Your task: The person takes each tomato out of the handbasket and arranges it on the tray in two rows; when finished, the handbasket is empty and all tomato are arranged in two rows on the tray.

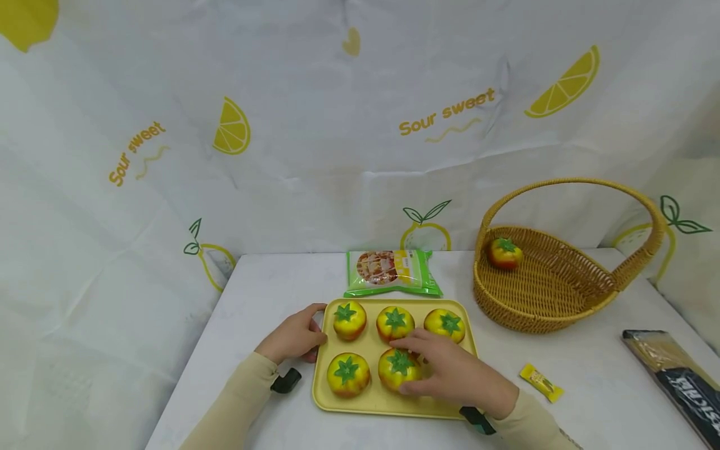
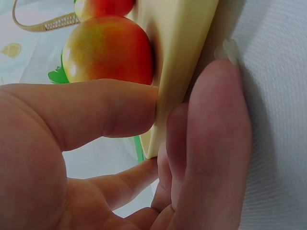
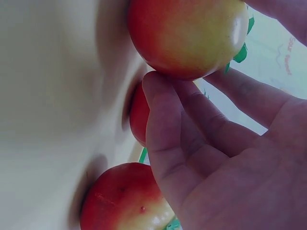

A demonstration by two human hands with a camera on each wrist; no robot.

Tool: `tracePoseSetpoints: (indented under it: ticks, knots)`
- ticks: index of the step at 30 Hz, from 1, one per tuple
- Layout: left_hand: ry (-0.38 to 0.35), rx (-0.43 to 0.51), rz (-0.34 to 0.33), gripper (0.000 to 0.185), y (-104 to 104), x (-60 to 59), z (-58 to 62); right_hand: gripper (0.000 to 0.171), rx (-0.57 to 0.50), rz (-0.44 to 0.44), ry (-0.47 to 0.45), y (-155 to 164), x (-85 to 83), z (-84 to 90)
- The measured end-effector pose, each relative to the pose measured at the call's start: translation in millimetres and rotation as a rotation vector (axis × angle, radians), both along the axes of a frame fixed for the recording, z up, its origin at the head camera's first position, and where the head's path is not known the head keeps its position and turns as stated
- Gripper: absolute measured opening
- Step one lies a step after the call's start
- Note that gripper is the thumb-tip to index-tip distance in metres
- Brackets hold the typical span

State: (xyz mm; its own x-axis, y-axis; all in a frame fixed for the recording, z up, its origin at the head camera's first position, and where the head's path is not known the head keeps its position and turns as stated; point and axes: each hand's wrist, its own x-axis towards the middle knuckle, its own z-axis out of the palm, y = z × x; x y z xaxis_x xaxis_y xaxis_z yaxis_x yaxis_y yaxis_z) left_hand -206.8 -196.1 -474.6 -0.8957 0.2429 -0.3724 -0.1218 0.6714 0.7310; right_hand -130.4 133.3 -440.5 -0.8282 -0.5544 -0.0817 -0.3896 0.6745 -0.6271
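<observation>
1. White tabletop carrying everything, draped in front of a lemon-print backdrop.
2. Wicker basket at the far right edge, holding a single tomato against its far left wall.
3. Yellow tray at the near edge, centre, loaded with five tomatoes: three along the far row, two in the near row, near right slot hidden under the hand.
4. Black packet hanging off the near right corner.
5. Green snack bag lying flat just beyond the tray's far rim.
6. Right hand draped over the near-row middle tomato, fingertips curled around its sides and thumb underneath in the wrist view: grasping it, fruit resting on the tray floor.
7. Left hand pinching the tray's far left corner, thumb on the inside rim, fingers beneath on the table: clamped on the rim.
8. Small yellow sachet lying loose right of the tray, near the wrist.
9. Best handling, by judgement: firm hold on the rim so nothing slides, even pressure round the fruit's widest part, lift straight up to clear the neighbour just behind, no squeezing of the leafy green top.
</observation>
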Motion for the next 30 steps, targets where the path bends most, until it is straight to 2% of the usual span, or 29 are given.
tracePoseSetpoints:
  ticks: [30]
  knots:
    - [-0.028, 0.007, 0.007, 0.071, 0.1, -2.1, 0.6, 0.072, 0.016, 0.013, -0.029, -0.7, -0.5, -3.4]
